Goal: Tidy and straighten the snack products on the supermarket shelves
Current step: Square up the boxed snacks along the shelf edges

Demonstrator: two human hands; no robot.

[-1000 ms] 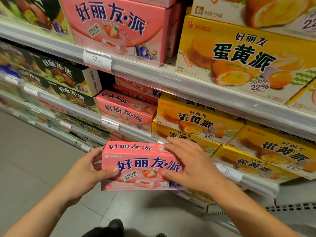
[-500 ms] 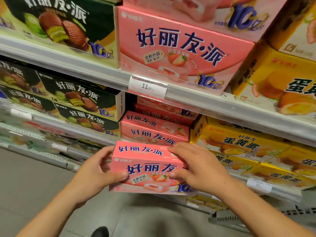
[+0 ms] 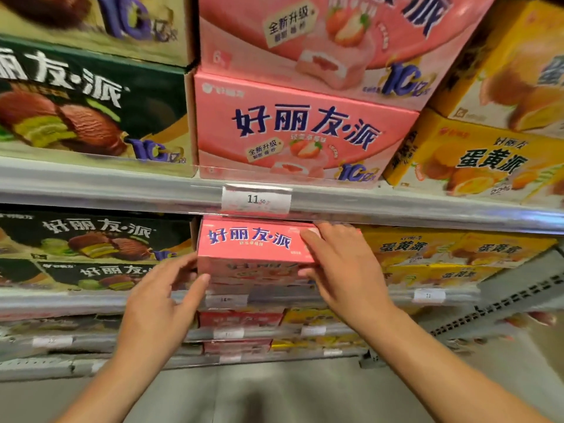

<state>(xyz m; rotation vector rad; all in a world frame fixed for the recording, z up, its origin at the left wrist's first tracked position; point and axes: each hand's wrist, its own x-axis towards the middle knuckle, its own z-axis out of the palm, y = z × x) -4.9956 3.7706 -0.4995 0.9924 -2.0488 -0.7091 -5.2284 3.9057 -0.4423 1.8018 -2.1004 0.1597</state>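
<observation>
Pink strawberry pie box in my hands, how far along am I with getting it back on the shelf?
Nearly there. The pink box already sits atop the pink stack under the 11.50 price tag, between the green boxes and yellow boxes. In hand: your right hand lies across its right end, and your left hand is at its lower left corner. Left: squaring it with the stack and letting go.

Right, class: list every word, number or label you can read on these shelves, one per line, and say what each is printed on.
"好丽友·派": pink box, top shelf
"全新升级": badge on that box
"10亿": its lower corner
"好丽友·派": small pink box under both hands
"好丽友·派": green box
"蛋黄派", "22%": yellow box
"11.50": price tag
Lower tags and fine print: too blurred.
</observation>
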